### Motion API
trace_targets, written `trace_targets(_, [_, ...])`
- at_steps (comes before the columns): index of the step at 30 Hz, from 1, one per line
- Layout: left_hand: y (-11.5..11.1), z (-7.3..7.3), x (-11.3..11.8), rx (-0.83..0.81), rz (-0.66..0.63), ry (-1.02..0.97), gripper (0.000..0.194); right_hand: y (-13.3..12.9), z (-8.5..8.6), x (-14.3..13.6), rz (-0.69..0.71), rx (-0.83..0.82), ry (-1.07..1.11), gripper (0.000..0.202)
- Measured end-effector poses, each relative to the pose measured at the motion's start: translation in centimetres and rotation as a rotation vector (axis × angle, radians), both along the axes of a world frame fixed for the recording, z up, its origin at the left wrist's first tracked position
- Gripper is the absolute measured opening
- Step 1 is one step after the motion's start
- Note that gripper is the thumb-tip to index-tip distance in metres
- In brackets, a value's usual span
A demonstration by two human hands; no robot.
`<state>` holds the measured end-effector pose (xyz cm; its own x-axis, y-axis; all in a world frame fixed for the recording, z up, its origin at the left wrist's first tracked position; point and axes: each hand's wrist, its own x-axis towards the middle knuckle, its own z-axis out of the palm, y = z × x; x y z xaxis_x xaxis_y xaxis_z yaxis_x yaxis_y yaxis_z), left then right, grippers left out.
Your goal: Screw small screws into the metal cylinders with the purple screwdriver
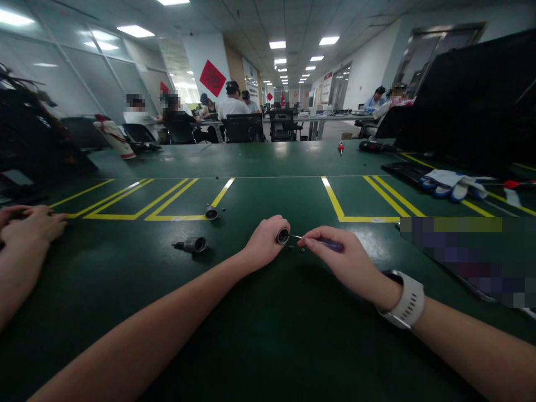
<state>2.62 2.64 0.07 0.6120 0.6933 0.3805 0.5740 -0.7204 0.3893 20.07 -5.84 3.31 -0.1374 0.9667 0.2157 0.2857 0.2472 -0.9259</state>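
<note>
Your forearms (pixel 167 321) reach over the bench (pixel 268 335), short of its far edge; left hand (pixel 264 240) clasps metal cylinder (pixel 283 236), likely steadying it; right hand (pixel 341 258) pinches purple-handled tool (pixel 334 244).

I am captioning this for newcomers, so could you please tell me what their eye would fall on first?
Likely the middle of the green table, where the left hand holds a round metal part and the right hand points a purple-handled tool toward it. Beyond them, yellow tape lines stand out on the table, as does a red diamond sign on a white pillar in the background.
</note>
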Motion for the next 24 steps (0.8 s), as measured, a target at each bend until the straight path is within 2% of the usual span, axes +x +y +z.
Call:
trace_targets(2, [-0.1, 0.0, 0.0, 0.030, -0.008, 0.033, 0.006, -0.1, 0.2, -0.1, 0.005, 0.038, -0.107, 0.012])
trace_targets(3, [-0.2, 0.0, 0.0, 0.039, -0.009, 0.050, 0.006, -0.1, 0.2, -0.1, 0.016, 0.019, -0.089, 0.013])
trace_targets(9, [-0.5, 0.5, 0.0, 0.031, -0.019, 0.092, 0.007, 1.3, -0.7, 0.8, 0.083, -0.341, 0.437, 0.011])
trace_targets(12, [-0.4, 0.5, 0.0, 0.024, -0.006, 0.087, 0.009, 1.7, -1.0, 0.9, 0.086, -0.464, 0.590, 0.009])
trace_targets(19, [-0.2, 0.3, 0.1, -0.005, 0.035, 0.050, 0.010, 1.6, -1.2, 0.8, 0.062, -0.484, 0.646, 0.008])
trace_targets(24, [0.2, -0.2, -0.2, -0.067, 0.125, 0.000, 0.006, 1.9, -2.0, 1.1, 0.007, -0.426, 0.740, 0.008])
